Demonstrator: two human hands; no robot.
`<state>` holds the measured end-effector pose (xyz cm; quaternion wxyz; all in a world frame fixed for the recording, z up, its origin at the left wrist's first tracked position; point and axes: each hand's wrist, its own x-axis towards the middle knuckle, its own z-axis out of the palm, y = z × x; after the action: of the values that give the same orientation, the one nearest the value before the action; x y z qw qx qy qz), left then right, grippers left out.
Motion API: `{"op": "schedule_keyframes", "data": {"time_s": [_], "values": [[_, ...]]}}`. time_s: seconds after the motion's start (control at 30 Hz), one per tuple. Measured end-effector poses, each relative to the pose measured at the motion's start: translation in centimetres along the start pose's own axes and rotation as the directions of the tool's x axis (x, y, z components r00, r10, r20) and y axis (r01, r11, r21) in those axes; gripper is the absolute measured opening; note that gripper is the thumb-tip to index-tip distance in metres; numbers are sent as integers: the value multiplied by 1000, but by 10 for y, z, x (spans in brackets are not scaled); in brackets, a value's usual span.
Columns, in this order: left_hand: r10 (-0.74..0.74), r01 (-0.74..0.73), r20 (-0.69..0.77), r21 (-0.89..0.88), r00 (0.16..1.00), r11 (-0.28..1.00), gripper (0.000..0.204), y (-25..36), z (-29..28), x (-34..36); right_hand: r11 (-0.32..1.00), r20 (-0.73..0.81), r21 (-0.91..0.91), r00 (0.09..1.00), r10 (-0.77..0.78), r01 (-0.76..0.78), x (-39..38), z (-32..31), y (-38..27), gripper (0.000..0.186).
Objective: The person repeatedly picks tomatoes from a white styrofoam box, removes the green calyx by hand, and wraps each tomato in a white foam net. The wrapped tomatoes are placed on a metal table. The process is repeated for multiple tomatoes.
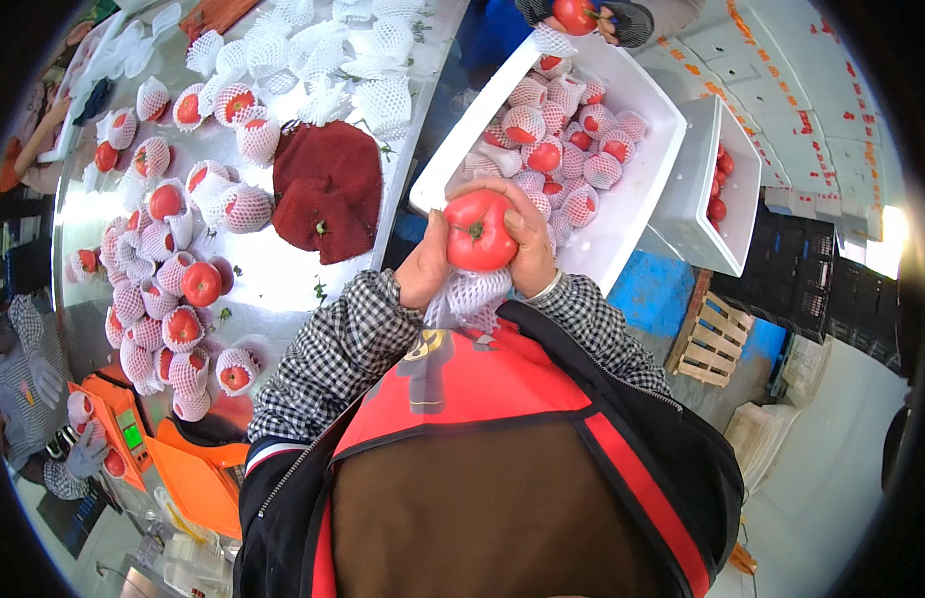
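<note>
In front of my chest I hold a large red tomato (480, 231) with its green stem scar facing up. My left hand (420, 271) is closed against its left side, the thumb along the edge. My right hand (530, 249) wraps the right side, and fingers curl over the tomato's far edge. Just below the fruit, a white foam net sleeve (472, 297) bunches between my hands; how far it covers the tomato's underside is hidden. Beyond my hands stands a white foam box (661, 164) holding several tomatoes in net sleeves.
On the metal table (273, 289) at left lie several sleeved tomatoes (148, 299), loose foam sleeves (328, 50) and a dark red cloth (328, 194). An orange scale (114, 419) stands near left. Other people work at far left and top. A second box (696, 219) and wooden pallet (716, 339) are at right.
</note>
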<state>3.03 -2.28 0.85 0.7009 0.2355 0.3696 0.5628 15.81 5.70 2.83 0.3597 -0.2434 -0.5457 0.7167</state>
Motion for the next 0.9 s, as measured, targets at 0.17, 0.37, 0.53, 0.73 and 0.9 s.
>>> {"op": "schedule_keyframes", "data": {"time_s": [0.17, 0.37, 0.53, 0.73, 0.9], "values": [[46, -45, 28, -29, 999, 999, 72, 4, -14, 2, 870, 75, -467, 987, -140, 158, 5, -8, -12, 38], [259, -262, 38, 139, 965, 955, 63, 16, -12, -6, 989, 200, -146, 980, 3, 26, 6, -8, -18, 44], [484, -383, 103, 759, 869, 527, 83, 34, -9, -13, 988, 124, -113, 985, 119, -106, 7, -5, -27, 40], [590, -368, 133, 881, 797, 298, 78, 33, -8, -17, 975, 87, -105, 975, 205, -196, 4, 6, -32, 35], [563, -279, 75, 917, 823, 285, 77, 32, -7, -19, 963, 99, -150, 966, 239, -223, 5, 5, -29, 35]]}}
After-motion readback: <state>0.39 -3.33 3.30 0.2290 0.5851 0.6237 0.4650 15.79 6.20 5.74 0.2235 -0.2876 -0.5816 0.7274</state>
